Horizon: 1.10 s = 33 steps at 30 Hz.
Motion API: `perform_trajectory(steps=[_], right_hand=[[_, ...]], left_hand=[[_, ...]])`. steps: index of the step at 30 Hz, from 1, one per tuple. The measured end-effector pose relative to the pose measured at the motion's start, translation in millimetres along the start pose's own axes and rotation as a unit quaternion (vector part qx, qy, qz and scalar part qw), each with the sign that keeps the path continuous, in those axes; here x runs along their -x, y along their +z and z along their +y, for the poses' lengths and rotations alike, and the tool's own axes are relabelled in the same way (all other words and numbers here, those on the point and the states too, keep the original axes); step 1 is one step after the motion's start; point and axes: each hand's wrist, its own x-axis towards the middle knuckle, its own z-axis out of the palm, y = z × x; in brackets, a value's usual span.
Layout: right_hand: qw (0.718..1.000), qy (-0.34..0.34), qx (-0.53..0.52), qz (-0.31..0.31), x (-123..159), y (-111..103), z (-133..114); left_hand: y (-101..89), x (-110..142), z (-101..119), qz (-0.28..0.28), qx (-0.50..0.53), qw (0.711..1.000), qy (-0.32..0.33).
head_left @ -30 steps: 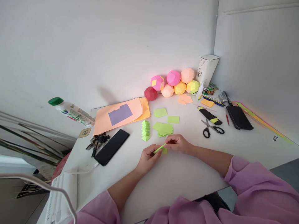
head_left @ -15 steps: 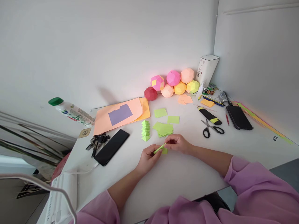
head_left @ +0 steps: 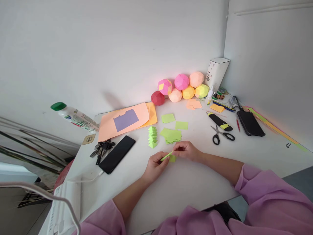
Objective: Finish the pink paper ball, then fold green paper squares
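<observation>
Both my hands pinch one small green paper piece (head_left: 169, 156) just above the white table (head_left: 186, 186). My left hand (head_left: 155, 165) grips its lower left end and my right hand (head_left: 187, 150) grips its upper right end. Just beyond my hands lie a loose pile of green paper squares (head_left: 171, 135) and a stack of folded green pieces (head_left: 152, 137). Two single green squares (head_left: 168, 117) lie farther back.
Several paper balls (head_left: 181, 86) sit by the wall. Orange sheets (head_left: 127, 121), a black phone (head_left: 116, 154) and keys (head_left: 101, 148) lie left. Scissors (head_left: 223, 135), a cutter (head_left: 219, 121), another phone (head_left: 250, 123) and a white container (head_left: 217, 73) are right. A bottle (head_left: 73, 116) lies far left.
</observation>
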Motion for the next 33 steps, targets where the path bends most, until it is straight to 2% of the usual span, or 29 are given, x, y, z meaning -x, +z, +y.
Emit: perform_trajectory(steps=[18, 25, 33], right_hand=[[0.999, -0.002, 0.047, -0.006, 3.2, 0.6, -2.4], [0.991, -0.088, 0.100, -0.012, 1.7, 4.3, -1.2], [0.995, -0.045, 0.082, 0.018, 2.3, 3.3, 2.4]], left_hand=[[0.8, 0.0, -1.4, 0.008, 0.020, 1.000, -0.019], [0.6, -0.9, -0.4, -0.005, 0.025, 1.000, -0.011], [2.9, -3.0, -0.6, 0.024, 0.138, 0.987, -0.074]])
